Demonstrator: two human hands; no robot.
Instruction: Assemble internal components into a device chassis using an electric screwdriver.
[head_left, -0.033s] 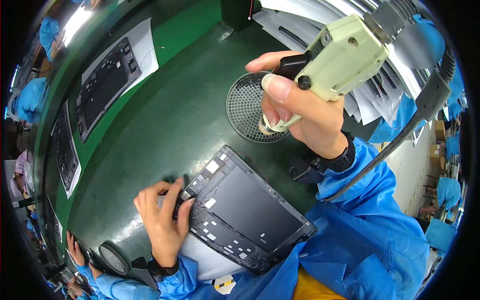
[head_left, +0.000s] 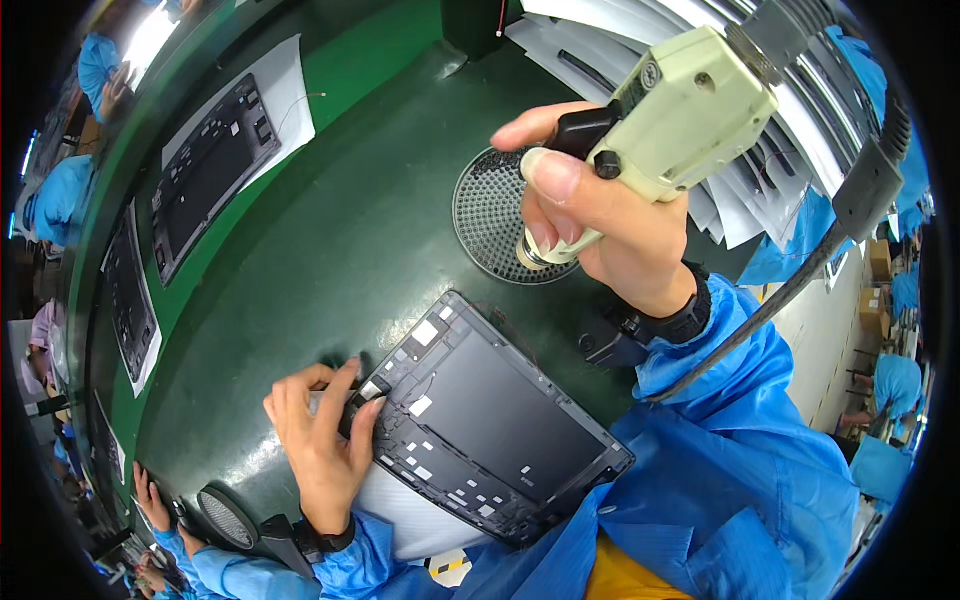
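Observation:
My right hand is closed around a pale cream electric screwdriver with a black lever and a thick cable. Its tip end points down and left over a round, dark dish with a perforated surface. A flat black tablet-like housing lies tilted before me, with small white stickers on its inside. At its left corner my left hand grips the edge, thumb and forefinger curled close to it. A small dark gap shows between those two fingers; whether something sits there is unclear.
A white sheet lies partly under the housing. Similar black housings rest on white paper along the green strip at left. White sheets are stacked at back right. Another person's hand and a round dish are at lower left.
My left hand has shifted very slightly left along the corner of the housing. My right hand and the screwdriver stay where they were.

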